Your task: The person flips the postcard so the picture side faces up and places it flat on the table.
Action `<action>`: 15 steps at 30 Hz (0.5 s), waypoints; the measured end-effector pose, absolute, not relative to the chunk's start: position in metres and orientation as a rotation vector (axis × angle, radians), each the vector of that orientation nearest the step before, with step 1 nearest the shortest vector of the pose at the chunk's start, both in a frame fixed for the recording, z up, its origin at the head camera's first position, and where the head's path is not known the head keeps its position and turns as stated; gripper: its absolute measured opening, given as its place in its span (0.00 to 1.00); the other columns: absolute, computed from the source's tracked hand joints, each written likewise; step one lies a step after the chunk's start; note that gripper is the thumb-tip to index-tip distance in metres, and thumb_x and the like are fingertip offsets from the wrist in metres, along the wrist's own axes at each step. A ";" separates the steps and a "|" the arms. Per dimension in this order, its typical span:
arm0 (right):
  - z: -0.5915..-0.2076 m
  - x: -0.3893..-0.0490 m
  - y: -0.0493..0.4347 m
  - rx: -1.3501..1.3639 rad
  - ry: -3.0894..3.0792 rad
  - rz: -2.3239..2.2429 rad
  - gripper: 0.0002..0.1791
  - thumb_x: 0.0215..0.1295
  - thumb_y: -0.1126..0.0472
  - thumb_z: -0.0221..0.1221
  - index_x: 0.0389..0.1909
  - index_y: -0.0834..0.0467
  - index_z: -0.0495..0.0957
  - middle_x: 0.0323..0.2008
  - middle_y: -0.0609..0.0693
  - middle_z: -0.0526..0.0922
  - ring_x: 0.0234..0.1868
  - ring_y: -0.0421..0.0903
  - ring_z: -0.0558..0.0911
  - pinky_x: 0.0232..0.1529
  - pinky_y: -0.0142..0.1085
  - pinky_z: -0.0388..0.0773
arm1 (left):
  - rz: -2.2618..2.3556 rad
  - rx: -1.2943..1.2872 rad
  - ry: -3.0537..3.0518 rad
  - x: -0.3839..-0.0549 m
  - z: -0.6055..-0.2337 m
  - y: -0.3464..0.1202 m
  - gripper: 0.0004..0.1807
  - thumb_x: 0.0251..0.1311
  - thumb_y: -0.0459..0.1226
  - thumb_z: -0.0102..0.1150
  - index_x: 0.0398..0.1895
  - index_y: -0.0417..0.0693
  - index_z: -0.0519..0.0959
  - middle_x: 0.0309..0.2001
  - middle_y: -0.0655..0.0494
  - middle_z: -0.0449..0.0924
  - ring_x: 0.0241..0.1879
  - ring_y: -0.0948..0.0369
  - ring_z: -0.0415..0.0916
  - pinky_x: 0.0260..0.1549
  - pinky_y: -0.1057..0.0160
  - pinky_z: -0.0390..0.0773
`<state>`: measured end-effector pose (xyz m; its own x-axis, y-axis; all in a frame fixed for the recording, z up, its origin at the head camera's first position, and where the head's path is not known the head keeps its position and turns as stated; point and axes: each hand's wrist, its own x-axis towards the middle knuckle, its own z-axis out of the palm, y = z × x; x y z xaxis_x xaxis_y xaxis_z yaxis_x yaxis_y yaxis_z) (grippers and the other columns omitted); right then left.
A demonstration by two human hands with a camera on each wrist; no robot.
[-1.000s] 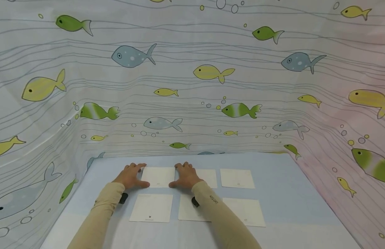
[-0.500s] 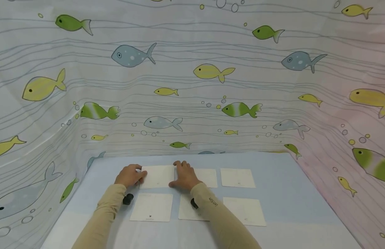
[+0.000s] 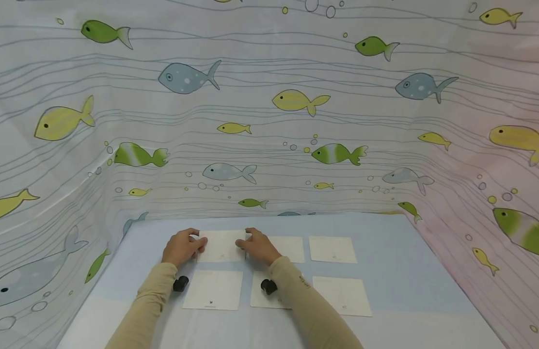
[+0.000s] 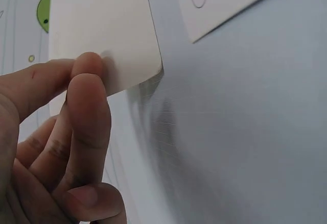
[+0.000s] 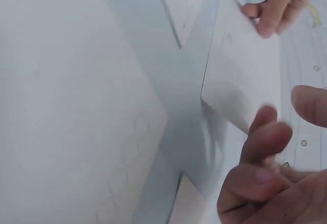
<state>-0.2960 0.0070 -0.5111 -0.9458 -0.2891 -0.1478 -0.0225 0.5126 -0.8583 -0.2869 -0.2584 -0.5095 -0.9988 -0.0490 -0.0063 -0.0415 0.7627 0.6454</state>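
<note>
My left hand (image 3: 182, 247) pinches the left edge of a cream-white rectangular card (image 3: 221, 246) in the back row. The left wrist view shows its fingertips (image 4: 88, 96) meeting at the edge of this card (image 4: 112, 20), and a shadow spreads under the near corner. At the opposite edge, my right hand (image 3: 261, 246) has its thumb over the card in the head view. In the right wrist view, thumb and forefinger stand apart around the edge, blurred, the other fingers curled; I cannot tell whether they grip it.
Another card (image 3: 291, 249) in the back row is partly behind the right hand, with one more (image 3: 333, 249) to its right. Several similar cards, including the front left one (image 3: 212, 290), lie in the front row. A fish-printed curtain (image 3: 269, 116) surrounds the pale blue table (image 3: 396, 271).
My left hand's fingers have closed from a spread pose onto the card's left edge. My right thumb has moved up along the right edge. The card has risen slightly.
</note>
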 end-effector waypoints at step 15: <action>-0.511 -0.294 0.012 -0.342 2.507 -1.522 0.24 0.76 0.50 0.56 0.65 0.59 0.74 0.36 0.44 0.87 0.33 0.44 0.84 0.30 0.36 0.76 | -1.148 0.071 -2.800 -0.280 -0.502 -0.258 0.23 0.70 0.55 0.59 0.49 0.45 0.85 0.29 0.58 0.86 0.22 0.60 0.79 0.25 0.60 0.72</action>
<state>-0.2937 0.0115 -0.5108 -0.9556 -0.2918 -0.0412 -0.0982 0.4470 -0.8891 -0.2804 -0.2580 -0.5020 -0.9923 -0.0865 0.0886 0.0006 0.7124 0.7018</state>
